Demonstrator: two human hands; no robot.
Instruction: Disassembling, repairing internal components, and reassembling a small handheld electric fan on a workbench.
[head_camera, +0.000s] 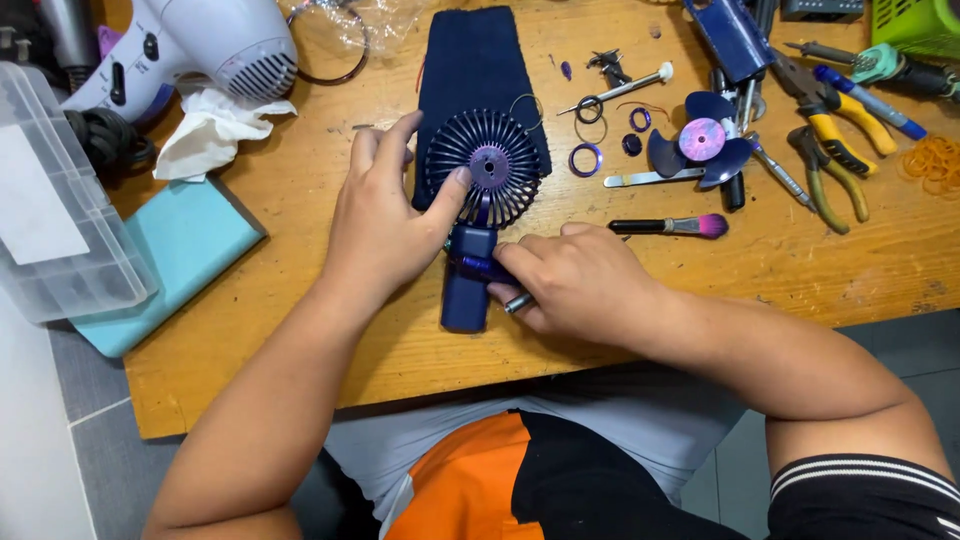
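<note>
One wooden table (300, 330) carries everything. The biggest thing on it is one clear plastic box (60, 210), far left of the hands, with one teal pad (170, 260) under its near edge. Beyond those lies one white hair dryer (190, 45), a crumpled white tissue (215, 130) against its nozzle.

One dark blue cloth (475, 70) runs away from the grip, and on its near end lies one small navy fan (480, 220), grille up, handle pointing toward the person. The left hand (385, 225) lies flat on the fan from the left, fingers spread, thumb pressed on the grille (495, 165) near its purple hub; it pins the fan down and is not closed around it. The right hand (575, 280) comes in from the right at the neck of the handle, fingers curled tight around a slim metal tool (518, 303), of which only the silvery butt end shows below the fingers; the tip is hidden against the fan.

To the right of the grip, beyond the right hand, lies one loose fan blade (700, 145), dark blue with a pink centre. Further right lie two pliers: one with yellow handles (835, 115), one with green handles (825, 175). One small brush (670, 226) with a pink tip lies just beyond the right knuckles. One pair of tweezers (650, 179) lies between brush and blade. Smallest are the two purple rings (586, 160) (640, 119) just right of the grille.
</note>
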